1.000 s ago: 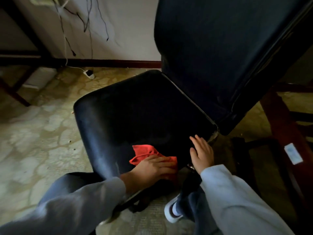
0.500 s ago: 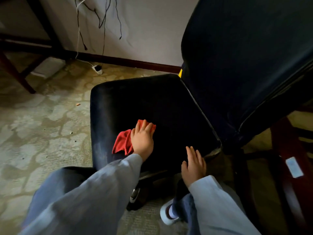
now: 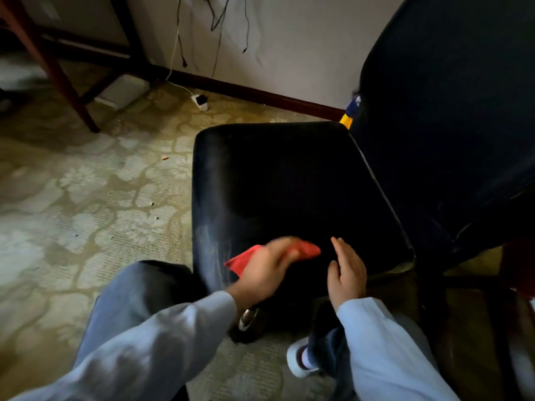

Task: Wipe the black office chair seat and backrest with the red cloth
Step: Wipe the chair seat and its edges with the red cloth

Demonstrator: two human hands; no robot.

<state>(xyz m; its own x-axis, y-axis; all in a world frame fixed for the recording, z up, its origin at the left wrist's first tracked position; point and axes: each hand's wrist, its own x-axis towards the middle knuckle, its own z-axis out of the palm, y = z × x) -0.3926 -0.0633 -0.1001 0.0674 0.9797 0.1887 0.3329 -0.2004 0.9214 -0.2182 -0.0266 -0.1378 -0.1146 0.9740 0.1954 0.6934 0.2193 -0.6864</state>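
The black office chair seat [image 3: 289,180] fills the middle of the view, with its tall black backrest [image 3: 445,117] rising on the right. My left hand [image 3: 267,267], blurred by motion, presses the red cloth [image 3: 307,250] against the near edge of the seat. The cloth sticks out on both sides of the hand. My right hand [image 3: 347,273] rests flat on the seat's near edge just right of the cloth, fingers together, holding nothing. Dusty pale streaks show on the seat's left front side.
Patterned carpet [image 3: 86,204] lies to the left. A wooden table leg [image 3: 58,70] and a white power strip [image 3: 199,101] with hanging cables stand near the far wall. Dark red wooden furniture [image 3: 518,270] is close on the right. My white shoe [image 3: 301,360] is below the seat.
My left hand has swept the cloth back toward the near edge and to the right, closer to my right hand. The view has shifted, so the chair sits further right.
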